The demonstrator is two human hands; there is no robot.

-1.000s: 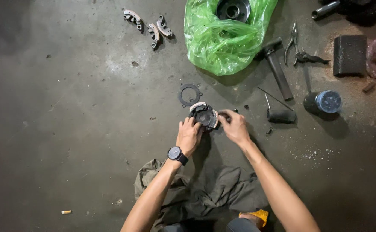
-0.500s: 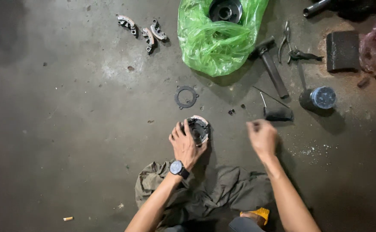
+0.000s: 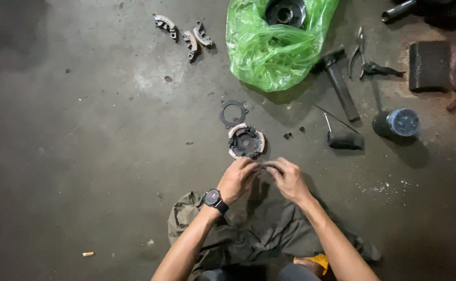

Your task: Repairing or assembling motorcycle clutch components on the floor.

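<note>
Grey concrete floor (image 3: 82,156) carries a round clutch (image 3: 245,141) at frame centre, just above both hands. Left hand (image 3: 238,179) and right hand (image 3: 288,179) meet fingertip to fingertip, pinching something too small to tell. Open floor spreads left; tools crowd upper right.

Both hands (image 3: 263,177) have left the round clutch part (image 3: 245,141) and met just below it.

The concrete floor (image 3: 82,156) under me is matt, rough and stained. The clutch assembly (image 3: 245,141) is dull, greasy metal with pale rim linings. The green plastic bag (image 3: 275,49) is glossy and crinkled. My trousers (image 3: 269,239) are soft matt cloth.
</note>
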